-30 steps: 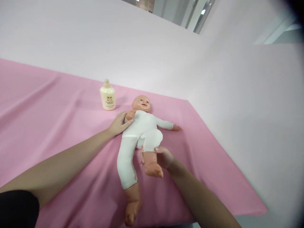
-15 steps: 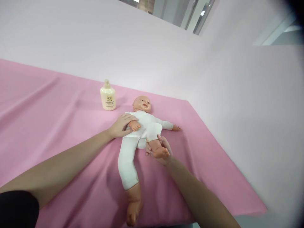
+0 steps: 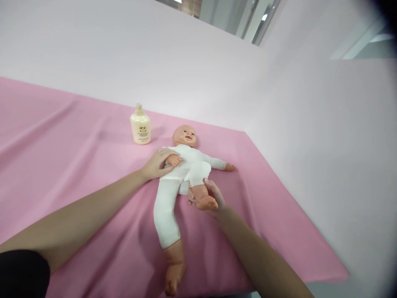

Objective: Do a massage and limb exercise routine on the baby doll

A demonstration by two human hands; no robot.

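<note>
- Head view, surroundings: pale walls enclose a bench (image 3: 62, 136) draped in a pink cloth; the cloth is creased in long diagonal folds.
- Writing: a cream lotion bottle (image 3: 140, 126) stands upright near the back wall. It carries a small printed emblem with lines of text below it, too small to read.
- Edges: the right edge of the bench runs diagonally toward the near right corner. The near edge lies just below the doll's lower foot.
- Open room: broad bare cloth extends left of the arms and right of the doll.
- Doll position: the baby doll (image 3: 182, 165) lies on its back at mid-bench, head toward the wall, just right of the bottle and apart from it. It wears a white suit.
- Left hand (image 3: 156, 164): fingers loosely curled over the doll's near arm, touching its wrist and side.
- Right hand (image 3: 209, 198): cupped beneath the doll's bare raised leg, fingers partly spread around the calf and foot.
</note>
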